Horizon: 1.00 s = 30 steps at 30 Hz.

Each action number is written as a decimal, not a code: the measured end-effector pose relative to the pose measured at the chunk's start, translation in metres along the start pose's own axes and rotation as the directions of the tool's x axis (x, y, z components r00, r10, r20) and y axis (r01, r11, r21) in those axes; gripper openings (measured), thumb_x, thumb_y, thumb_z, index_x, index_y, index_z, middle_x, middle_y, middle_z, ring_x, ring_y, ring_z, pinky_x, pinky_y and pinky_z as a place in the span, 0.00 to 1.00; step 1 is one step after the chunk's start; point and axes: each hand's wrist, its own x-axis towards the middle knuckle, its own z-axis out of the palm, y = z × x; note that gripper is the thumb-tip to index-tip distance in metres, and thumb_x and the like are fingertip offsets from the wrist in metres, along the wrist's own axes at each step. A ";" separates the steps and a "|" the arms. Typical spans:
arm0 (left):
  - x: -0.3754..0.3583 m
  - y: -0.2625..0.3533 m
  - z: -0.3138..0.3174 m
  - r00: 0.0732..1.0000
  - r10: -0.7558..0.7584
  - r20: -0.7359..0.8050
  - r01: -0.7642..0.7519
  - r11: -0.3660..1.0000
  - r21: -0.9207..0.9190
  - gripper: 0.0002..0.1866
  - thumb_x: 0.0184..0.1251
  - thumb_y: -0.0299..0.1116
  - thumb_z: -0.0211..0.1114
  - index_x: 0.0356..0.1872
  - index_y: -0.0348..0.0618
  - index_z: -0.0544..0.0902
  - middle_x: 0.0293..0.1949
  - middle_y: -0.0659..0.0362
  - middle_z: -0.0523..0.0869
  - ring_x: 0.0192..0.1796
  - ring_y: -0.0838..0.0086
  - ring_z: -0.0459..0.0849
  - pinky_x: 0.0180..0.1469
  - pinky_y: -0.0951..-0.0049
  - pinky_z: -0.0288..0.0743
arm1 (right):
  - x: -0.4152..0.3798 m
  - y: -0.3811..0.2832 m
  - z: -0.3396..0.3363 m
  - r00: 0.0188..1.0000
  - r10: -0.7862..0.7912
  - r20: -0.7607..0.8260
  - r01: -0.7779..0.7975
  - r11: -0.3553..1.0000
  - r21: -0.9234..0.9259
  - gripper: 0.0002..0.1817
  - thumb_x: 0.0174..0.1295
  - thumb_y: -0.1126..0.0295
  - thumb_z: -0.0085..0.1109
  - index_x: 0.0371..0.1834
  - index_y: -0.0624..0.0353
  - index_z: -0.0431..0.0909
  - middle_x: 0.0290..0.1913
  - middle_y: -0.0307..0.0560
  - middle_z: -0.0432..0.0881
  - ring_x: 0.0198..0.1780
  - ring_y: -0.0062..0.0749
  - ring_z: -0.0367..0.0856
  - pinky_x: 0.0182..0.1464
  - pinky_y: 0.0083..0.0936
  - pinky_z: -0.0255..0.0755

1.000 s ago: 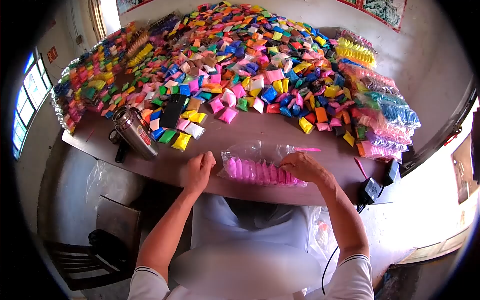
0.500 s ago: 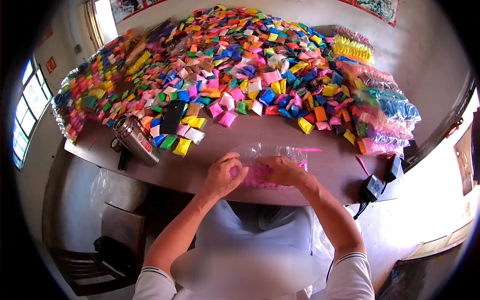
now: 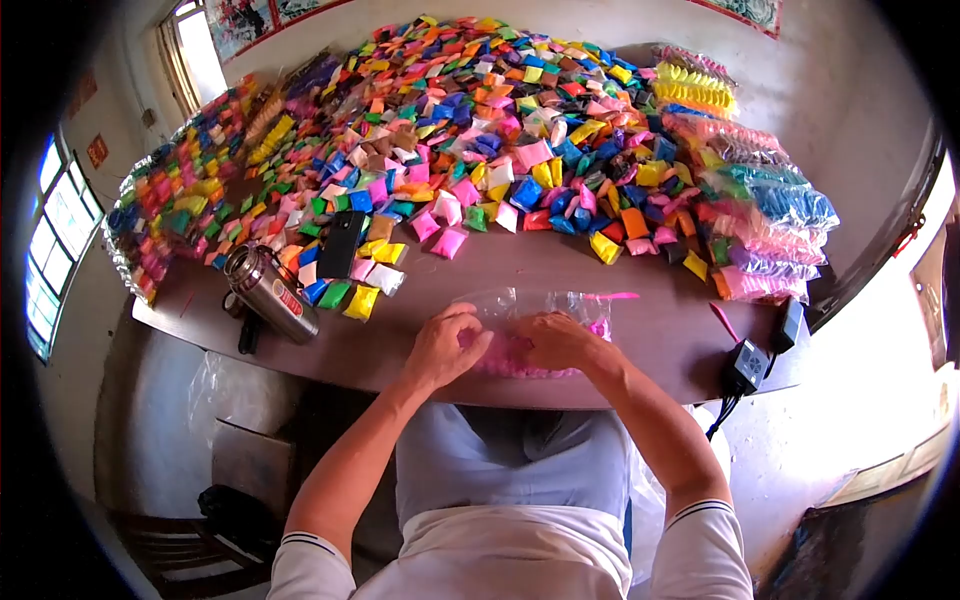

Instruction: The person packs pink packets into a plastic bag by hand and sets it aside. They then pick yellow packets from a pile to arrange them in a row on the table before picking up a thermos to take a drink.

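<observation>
A clear bag [image 3: 512, 299] of pink packets [image 3: 540, 372] is laid near the front edge of the worktop [image 3: 400, 345], in front of the person's lap. Its long axis is run left to right, roughly along that edge. The packets are gathered along the near side, while the flatter clear film is pointed away from the person, toward a heap of coloured packets [image 3: 480, 125].

The bag's left part is reached by the left hand [image 3: 445, 350], with its fingers curved and its thumb held apart from them; whether a packet is gripped cannot be told. The right hand [image 3: 560, 343] is placed palm down over the middle of the bag, its fingers bent and pointed leftward; the fingertips are hidden, so a pinch cannot be told.

A thin pink strip [image 3: 615, 296] is seen at the bag's far right corner. Farther right, a pink stick [image 3: 723, 318] and two black boxes [image 3: 745, 367] are set down. To the left, a metal flask [image 3: 275, 295] and a black phone [image 3: 342, 245] are placed beside loose packets. Filled bags [image 3: 770, 205] are stacked at the heap's right side.
</observation>
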 end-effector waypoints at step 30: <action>-0.008 0.005 0.022 0.999 -0.047 -0.011 0.046 0.998 -0.032 0.12 0.68 0.36 0.68 0.31 0.39 0.79 0.28 0.51 0.85 0.32 0.55 0.86 0.36 0.60 0.78 | -0.079 0.070 -0.023 0.933 0.324 -0.157 -0.276 0.924 0.266 0.21 0.52 0.59 0.76 0.48 0.55 0.86 0.45 0.49 0.88 0.48 0.43 0.86 0.52 0.35 0.77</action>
